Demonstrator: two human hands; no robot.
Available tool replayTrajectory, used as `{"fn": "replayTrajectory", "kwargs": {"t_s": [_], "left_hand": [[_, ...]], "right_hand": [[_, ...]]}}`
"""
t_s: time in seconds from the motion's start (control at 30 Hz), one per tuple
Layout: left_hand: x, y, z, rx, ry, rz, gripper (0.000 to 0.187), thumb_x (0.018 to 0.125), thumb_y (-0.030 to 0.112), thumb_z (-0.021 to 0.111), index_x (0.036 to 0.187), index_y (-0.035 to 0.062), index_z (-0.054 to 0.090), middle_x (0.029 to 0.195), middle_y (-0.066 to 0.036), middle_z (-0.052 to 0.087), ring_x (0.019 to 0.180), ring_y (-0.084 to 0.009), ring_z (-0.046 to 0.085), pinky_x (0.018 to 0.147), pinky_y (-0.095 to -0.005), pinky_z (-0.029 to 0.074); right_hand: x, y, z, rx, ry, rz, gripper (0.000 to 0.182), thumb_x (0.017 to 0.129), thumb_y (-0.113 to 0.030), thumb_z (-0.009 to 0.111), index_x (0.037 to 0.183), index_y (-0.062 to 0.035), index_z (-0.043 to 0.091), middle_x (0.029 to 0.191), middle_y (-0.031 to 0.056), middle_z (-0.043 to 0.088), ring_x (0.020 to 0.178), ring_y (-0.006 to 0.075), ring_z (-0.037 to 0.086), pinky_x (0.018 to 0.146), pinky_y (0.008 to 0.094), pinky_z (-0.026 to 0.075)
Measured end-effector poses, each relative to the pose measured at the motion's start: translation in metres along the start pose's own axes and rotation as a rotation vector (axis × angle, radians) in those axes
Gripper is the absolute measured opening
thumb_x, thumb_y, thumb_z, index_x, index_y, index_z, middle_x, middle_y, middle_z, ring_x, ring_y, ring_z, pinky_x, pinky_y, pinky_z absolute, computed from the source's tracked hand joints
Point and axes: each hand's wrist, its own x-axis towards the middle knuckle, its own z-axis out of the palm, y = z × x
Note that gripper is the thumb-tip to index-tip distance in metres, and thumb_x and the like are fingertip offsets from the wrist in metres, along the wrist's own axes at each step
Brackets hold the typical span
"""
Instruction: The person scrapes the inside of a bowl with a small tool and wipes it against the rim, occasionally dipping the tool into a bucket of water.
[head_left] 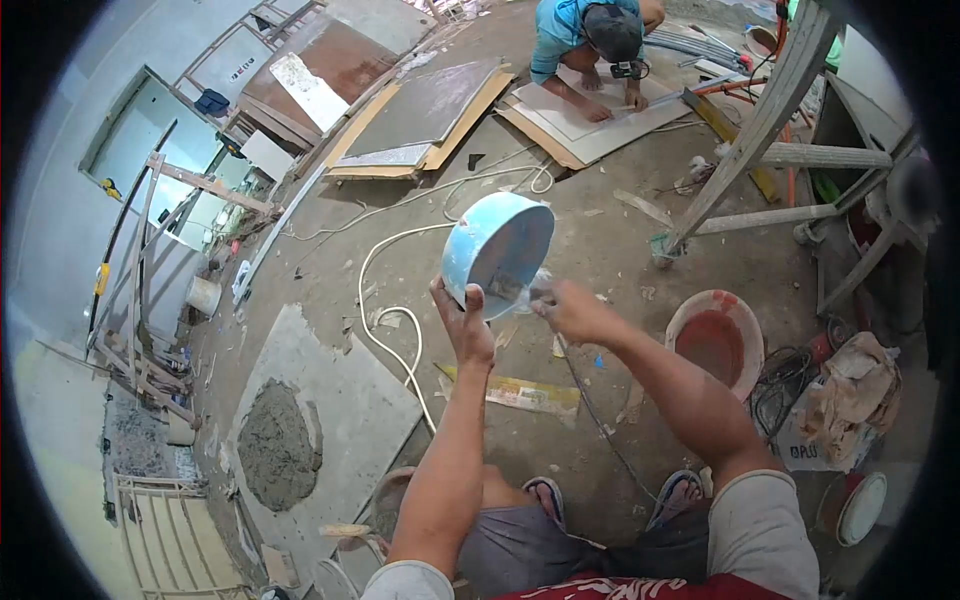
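Note:
My left hand point(466, 328) grips a light-blue round basin point(478, 240) from below, its thumb on the rim. The basin is held up and tilted on its side, its opening turned to the right, with greyish residue smeared inside. At the lower right of the rim is my right hand point(578, 314), its fingers closed. A blurred whitish scrap point(535, 287) shows at those fingertips; I cannot tell what it is. Below the basin, a yellow printed strip point(520, 393) lies on the floor.
A bucket with a reddish inside point(712, 345) stands to the right, near a wooden trestle point(755, 130). Wet mortar point(280, 443) sits on a grey board point(345, 375) at left. A pale hose point(365, 285) crosses the floor. Another person point(590, 50) crouches over a panel point(560, 122).

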Motion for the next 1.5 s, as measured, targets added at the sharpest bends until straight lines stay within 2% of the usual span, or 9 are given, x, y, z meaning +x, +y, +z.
{"fn": "replayTrajectory", "kwargs": {"t_s": [0.1, 0.33, 0.4, 0.83, 0.93, 1.03, 1.1, 1.2, 1.5], "left_hand": [[0.003, -0.002, -0.001, -0.037, 0.006, -0.016, 0.085, 0.079, 0.07, 0.063, 0.129, 0.0058, 0.039, 0.117, -0.007, 0.045, 0.112, -0.0191, 0.043, 0.1, -0.035, 0.034], [0.0, -0.005, 0.001, 0.004, -0.031, -0.019, 0.086, 0.081, 0.072, 0.059, 0.131, 0.0054, 0.037, 0.123, -0.009, 0.043, 0.116, -0.0214, 0.042, 0.102, -0.036, 0.033], [0.002, -0.008, -0.003, -0.088, -0.042, -0.04, 0.081, 0.082, 0.065, 0.064, 0.136, 0.0155, 0.031, 0.129, -0.007, 0.044, 0.119, -0.0224, 0.046, 0.099, -0.0386, 0.041], [0.001, -0.018, -0.002, -0.123, 0.019, 0.019, 0.083, 0.08, 0.063, 0.067, 0.136, 0.0145, 0.03, 0.13, -0.007, 0.044, 0.123, -0.0239, 0.045, 0.102, -0.0406, 0.039], [0.001, -0.014, -0.001, -0.088, 0.006, 0.011, 0.084, 0.079, 0.065, 0.066, 0.136, 0.0144, 0.03, 0.131, -0.007, 0.044, 0.123, -0.0238, 0.044, 0.101, -0.0407, 0.04], [0.0, -0.004, 0.007, -0.036, 0.054, 0.043, 0.084, 0.079, 0.067, 0.065, 0.136, 0.0145, 0.03, 0.131, -0.007, 0.043, 0.123, -0.0232, 0.045, 0.1, -0.04, 0.041], [-0.003, 0.004, 0.012, -0.136, 0.088, 0.042, 0.088, 0.081, 0.072, 0.059, 0.133, 0.0054, 0.035, 0.124, -0.01, 0.041, 0.119, -0.0215, 0.041, 0.105, -0.0371, 0.03], [-0.003, 0.0, 0.008, -0.097, 0.087, 0.052, 0.088, 0.081, 0.072, 0.059, 0.132, 0.005, 0.034, 0.125, -0.01, 0.041, 0.118, -0.0212, 0.041, 0.104, -0.0365, 0.031], [0.001, -0.003, 0.005, -0.073, 0.111, 0.093, 0.088, 0.083, 0.072, 0.057, 0.132, 0.0028, 0.034, 0.125, -0.011, 0.04, 0.119, -0.0219, 0.04, 0.105, -0.0371, 0.03]], "right_hand": [[0.005, 0.0, -0.017, -0.167, 0.162, 0.06, 0.027, 0.094, -0.018, 0.055, 0.113, -0.0001, 0.063, 0.102, 0.0245, 0.067, 0.095, 0.0396, 0.065, 0.083, 0.0456, 0.049], [-0.008, -0.025, -0.017, -0.215, 0.069, 0.05, 0.023, 0.091, -0.015, 0.056, 0.106, 0.001, 0.064, 0.098, 0.0265, 0.066, 0.092, 0.0443, 0.063, 0.078, 0.0491, 0.048], [-0.004, -0.019, -0.021, -0.09, 0.047, 0.022, 0.022, 0.09, -0.015, 0.057, 0.104, 0.0013, 0.064, 0.097, 0.0275, 0.065, 0.092, 0.0459, 0.061, 0.078, 0.0497, 0.048], [-0.003, -0.025, -0.024, -0.217, 0.064, 0.095, 0.028, 0.091, -0.019, 0.058, 0.112, -0.0018, 0.064, 0.096, 0.0273, 0.065, 0.089, 0.0451, 0.063, 0.077, 0.05, 0.048], [0.001, -0.024, -0.019, -0.22, 0.159, 0.053, 0.024, 0.093, -0.019, 0.055, 0.103, 0.0002, 0.065, 0.093, 0.0272, 0.065, 0.091, 0.0456, 0.062, 0.079, 0.0516, 0.047], [-0.005, -0.029, -0.008, -0.114, 0.105, -0.004, 0.03, 0.094, -0.019, 0.056, 0.115, 0.001, 0.063, 0.1, 0.0275, 0.066, 0.091, 0.042, 0.065, 0.08, 0.0473, 0.05], [-0.003, -0.03, -0.01, -0.093, 0.054, -0.019, 0.03, 0.094, -0.018, 0.055, 0.113, 0.0027, 0.064, 0.101, 0.0271, 0.066, 0.092, 0.0408, 0.066, 0.082, 0.0459, 0.051], [0.005, -0.017, -0.018, -0.111, 0.226, -0.038, 0.026, 0.092, -0.02, 0.056, 0.106, 0.0009, 0.063, 0.097, 0.0263, 0.066, 0.095, 0.0452, 0.062, 0.082, 0.0502, 0.048], [0.001, -0.032, -0.01, -0.063, 0.101, -0.036, 0.023, 0.091, -0.018, 0.057, 0.104, 0.0004, 0.063, 0.093, 0.0267, 0.065, 0.091, 0.0442, 0.063, 0.079, 0.0509, 0.048]]}}
